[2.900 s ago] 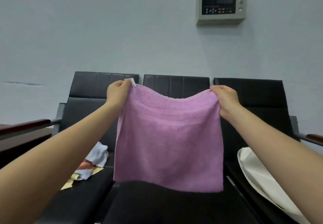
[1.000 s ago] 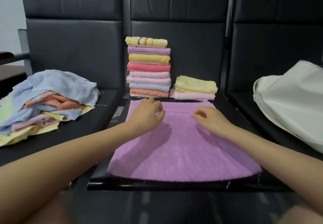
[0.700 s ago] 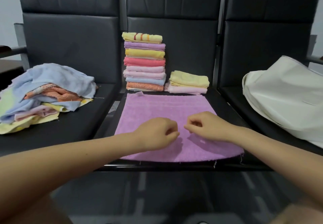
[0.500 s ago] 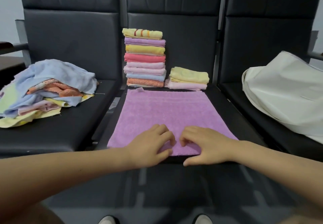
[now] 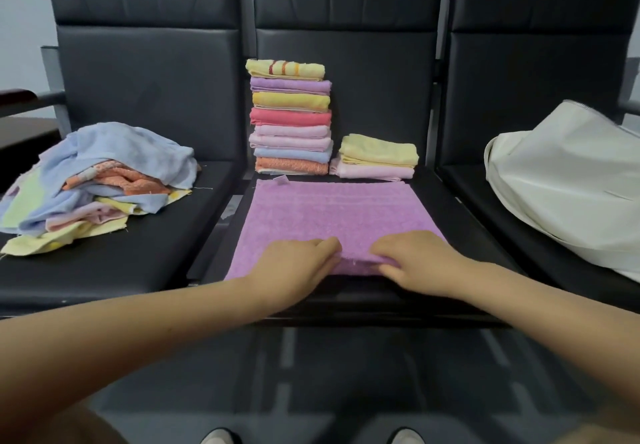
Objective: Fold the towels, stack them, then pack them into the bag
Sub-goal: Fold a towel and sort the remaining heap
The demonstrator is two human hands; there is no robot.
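Note:
A purple towel (image 5: 332,213) lies flat on the middle black seat (image 5: 460,221). My left hand (image 5: 294,265) and my right hand (image 5: 420,258) both pinch its near edge, close together at the seat's front. Behind the towel stands a tall stack of folded towels (image 5: 291,117), with a short stack of two folded towels (image 5: 375,161) to its right. A heap of unfolded towels (image 5: 93,183) lies on the left seat. The white bag (image 5: 568,176) rests on the right seat.
Three black padded seats with high backrests stand side by side. A dark armrest (image 5: 17,95) juts out at the far left. The floor below the seats is dark, and my shoe tips (image 5: 218,438) show at the bottom edge.
The purple towel was held up in the air, then laid flat on the middle seat. My hands slid from its far part back to the near edge and now pinch it.

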